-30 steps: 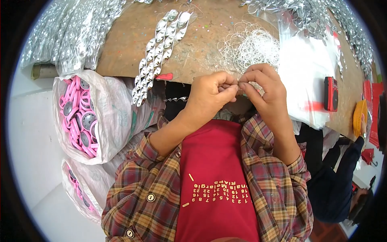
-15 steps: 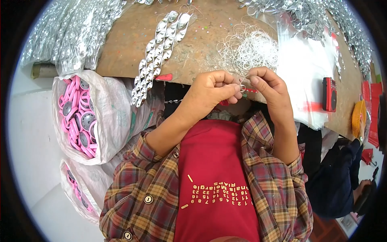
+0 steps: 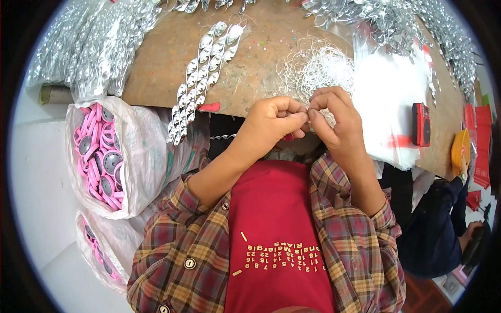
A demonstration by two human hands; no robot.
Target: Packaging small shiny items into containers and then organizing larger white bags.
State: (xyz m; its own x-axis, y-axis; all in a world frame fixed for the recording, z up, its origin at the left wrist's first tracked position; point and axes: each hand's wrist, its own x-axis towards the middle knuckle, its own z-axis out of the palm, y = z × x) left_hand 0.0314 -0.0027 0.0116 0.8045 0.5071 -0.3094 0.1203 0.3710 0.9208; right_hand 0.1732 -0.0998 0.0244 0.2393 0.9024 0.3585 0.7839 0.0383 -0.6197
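My left hand (image 3: 274,125) is closed in a pinch just over the table's near edge, its fingertips on a small white string loop that they now mostly cover. Meeting it, my right hand (image 3: 336,117) has thumb and fingers pressed together; whatever lies in them is hidden. A bit of something red (image 3: 288,137) shows under the left fingers, too small to name. Just beyond both hands lies a tangled heap of thin white string loops (image 3: 323,68). Several twisted silver foil strips (image 3: 203,68) lie to the left, their lower ends hanging over the table edge.
Silver foil bundles (image 3: 99,47) cover the far left of the brown table (image 3: 261,57). White plastic bags (image 3: 386,99) and a red radio-like device (image 3: 420,125) lie right. A sack (image 3: 148,151) of pink-and-grey wheel-like discs (image 3: 109,161) stands left. Another person (image 3: 436,224) is at far right.
My right hand has come left against the left fingertips, and its fingers have curled in. The small loop seen between the hands is now largely hidden. The view has shifted slightly.
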